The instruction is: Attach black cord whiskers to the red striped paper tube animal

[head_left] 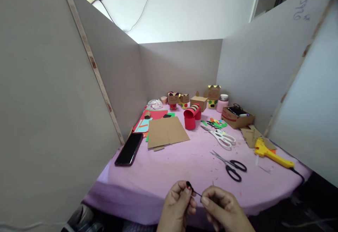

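Near the front edge of the table, my left hand (178, 203) pinches a small black strip (189, 185) between thumb and fingertips. It looks curled at that end, and a thin dark length runs across to my right hand (224, 204), whose thumb and finger pinch the other end. I cannot make out its material. Black-handled scissors (229, 165) lie partly open beyond my right hand. White-handled scissors (220, 136) rest farther back. Behind them stands a red paper-tube figure (192, 115) with a striped top, beside small coloured paper scraps (216, 123).
A phone (129, 149) lies at the left, beside a cardboard sheet (166, 131) over coloured papers. A yellow glue gun (271, 154) and an open box (236, 117) of pens are at the right. Cardboard animal figures (173, 99) and a pink jar (223, 104) line the back; grey partitions surround the table.
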Demonstrator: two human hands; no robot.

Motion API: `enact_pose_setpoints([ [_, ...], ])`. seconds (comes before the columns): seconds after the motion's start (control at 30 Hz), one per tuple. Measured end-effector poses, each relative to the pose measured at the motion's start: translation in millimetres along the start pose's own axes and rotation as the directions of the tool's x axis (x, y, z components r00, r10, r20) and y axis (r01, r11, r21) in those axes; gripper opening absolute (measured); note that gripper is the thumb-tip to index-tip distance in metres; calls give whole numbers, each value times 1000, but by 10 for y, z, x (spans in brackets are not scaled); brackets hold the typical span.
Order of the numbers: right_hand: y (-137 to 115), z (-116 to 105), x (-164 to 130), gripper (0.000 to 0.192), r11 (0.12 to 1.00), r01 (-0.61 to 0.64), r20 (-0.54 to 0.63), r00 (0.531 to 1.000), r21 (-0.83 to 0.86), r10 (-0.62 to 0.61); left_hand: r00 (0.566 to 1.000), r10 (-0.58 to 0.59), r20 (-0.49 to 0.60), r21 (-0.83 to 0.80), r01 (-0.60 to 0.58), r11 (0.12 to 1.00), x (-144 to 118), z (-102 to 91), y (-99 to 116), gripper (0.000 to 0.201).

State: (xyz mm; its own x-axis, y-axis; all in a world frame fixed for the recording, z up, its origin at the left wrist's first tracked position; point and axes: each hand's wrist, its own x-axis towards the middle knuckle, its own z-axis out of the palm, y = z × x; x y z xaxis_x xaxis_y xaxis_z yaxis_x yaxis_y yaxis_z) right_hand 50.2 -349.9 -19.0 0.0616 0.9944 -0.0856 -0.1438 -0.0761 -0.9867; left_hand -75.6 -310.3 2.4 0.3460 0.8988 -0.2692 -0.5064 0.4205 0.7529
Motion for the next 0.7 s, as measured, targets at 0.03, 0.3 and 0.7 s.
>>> enact_pose_setpoints([
  [0.03,-1,-10,-4,45,1000,1,1,1000,2,-1,1000,5,6,6,-5,1000,1,-4,-1,32],
  [0.3,-29,-17,-22,42,994,9,-46,999,108,-4,985,-173,25,-179,174,968,28,-26,27,39],
  [0.7,-86,-91,-27,35,987,39,-97,995,153,-24,974,-210,90,-262,227,938,51,-100,24,34],
])
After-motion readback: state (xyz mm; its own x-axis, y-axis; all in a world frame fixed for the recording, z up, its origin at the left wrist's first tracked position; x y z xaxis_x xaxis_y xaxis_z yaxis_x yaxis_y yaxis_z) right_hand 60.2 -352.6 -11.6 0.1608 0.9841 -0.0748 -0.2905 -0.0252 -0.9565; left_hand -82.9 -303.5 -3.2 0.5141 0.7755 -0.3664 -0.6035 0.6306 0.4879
